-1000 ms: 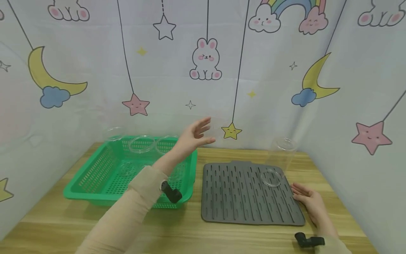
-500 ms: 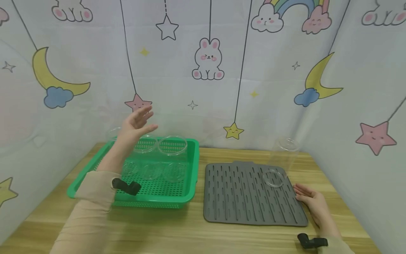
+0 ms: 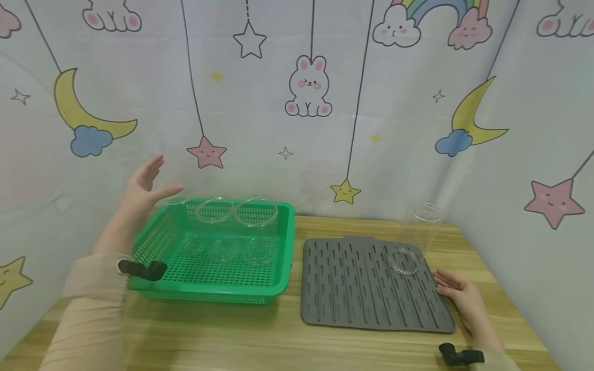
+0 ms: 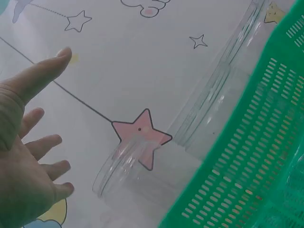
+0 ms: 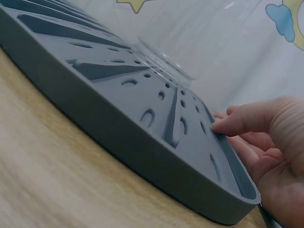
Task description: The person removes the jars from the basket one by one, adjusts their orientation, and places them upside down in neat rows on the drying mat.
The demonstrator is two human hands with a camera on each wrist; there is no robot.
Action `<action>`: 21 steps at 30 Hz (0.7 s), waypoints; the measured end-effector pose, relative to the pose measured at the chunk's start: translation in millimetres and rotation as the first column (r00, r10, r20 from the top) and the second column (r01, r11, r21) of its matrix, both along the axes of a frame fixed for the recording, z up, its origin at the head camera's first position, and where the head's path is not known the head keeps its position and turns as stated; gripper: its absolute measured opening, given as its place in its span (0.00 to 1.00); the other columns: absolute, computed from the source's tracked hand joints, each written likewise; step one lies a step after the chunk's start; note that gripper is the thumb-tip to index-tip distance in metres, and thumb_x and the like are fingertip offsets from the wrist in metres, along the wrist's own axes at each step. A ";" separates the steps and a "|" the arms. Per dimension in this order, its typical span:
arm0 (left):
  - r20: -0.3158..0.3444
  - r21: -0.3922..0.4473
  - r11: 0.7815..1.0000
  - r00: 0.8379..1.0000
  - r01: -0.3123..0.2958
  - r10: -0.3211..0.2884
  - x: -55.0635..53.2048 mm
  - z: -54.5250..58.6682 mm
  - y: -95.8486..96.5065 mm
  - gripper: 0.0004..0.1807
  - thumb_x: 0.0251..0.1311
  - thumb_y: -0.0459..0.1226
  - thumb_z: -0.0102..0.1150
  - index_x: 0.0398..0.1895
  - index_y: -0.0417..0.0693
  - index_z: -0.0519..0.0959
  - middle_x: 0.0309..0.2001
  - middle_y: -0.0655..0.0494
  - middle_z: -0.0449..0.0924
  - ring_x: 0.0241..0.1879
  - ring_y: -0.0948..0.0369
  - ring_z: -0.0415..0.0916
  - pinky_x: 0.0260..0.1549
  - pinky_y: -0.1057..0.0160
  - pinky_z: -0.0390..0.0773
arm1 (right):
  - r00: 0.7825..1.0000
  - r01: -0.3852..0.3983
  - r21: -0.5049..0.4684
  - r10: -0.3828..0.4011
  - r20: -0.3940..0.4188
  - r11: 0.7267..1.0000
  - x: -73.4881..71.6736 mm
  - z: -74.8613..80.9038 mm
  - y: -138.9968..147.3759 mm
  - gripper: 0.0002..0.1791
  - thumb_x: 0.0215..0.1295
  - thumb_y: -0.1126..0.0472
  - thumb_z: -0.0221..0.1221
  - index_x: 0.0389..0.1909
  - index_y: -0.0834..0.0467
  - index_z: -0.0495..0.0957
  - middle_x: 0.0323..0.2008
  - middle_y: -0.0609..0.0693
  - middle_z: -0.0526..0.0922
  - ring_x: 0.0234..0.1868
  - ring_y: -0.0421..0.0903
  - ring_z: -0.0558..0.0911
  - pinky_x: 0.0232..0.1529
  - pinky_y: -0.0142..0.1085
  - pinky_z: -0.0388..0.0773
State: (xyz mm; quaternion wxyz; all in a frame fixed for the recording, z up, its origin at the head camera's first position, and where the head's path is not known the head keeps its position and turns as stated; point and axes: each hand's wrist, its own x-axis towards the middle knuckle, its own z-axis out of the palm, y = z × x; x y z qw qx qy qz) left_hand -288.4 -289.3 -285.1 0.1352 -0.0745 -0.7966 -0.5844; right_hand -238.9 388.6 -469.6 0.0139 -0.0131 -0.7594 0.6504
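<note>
Three clear plastic jars stand mouth up in the green basket (image 3: 209, 290): a left one (image 4: 137, 171), a middle one (image 3: 215, 221) and a right one (image 3: 256, 225). My left hand (image 3: 141, 193) is raised at the basket's left side with fingers and thumb spread. It holds nothing and is nearest the left jar, apart from it in the left wrist view. On the grey drying mat (image 3: 357, 288) another clear jar (image 3: 403, 272) stands with its ridged rim down. My right hand (image 3: 464, 301) rests at the mat's right edge, thumb tip touching the raised rim, other fingers just outside.
A wooden table (image 3: 223, 340) bears both basket and mat, with a gap between them. Behind and at both sides hangs a white cloth (image 3: 260, 113) printed with stars, moons and rabbits. The mat's raised rim (image 5: 128, 147) runs round its edge.
My left hand has swept left from over the basket's right end, past the jars, to its left side. My right hand stays at the mat's edge. The view has turned slightly left.
</note>
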 end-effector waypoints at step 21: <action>0.282 -0.061 0.994 0.957 0.086 -0.065 -15.7 -47.6 -28.4 0.63 0.60 0.37 0.66 0.76 0.52 0.21 0.78 0.44 0.23 0.76 0.41 0.22 0.72 0.37 0.35 | 1.000 0.000 0.010 0.000 -0.013 1.000 -0.2 0.3 0.5 0.39 0.65 0.71 0.59 0.68 0.82 0.48 0.39 0.23 0.80 0.43 0.20 0.79 0.44 0.17 0.77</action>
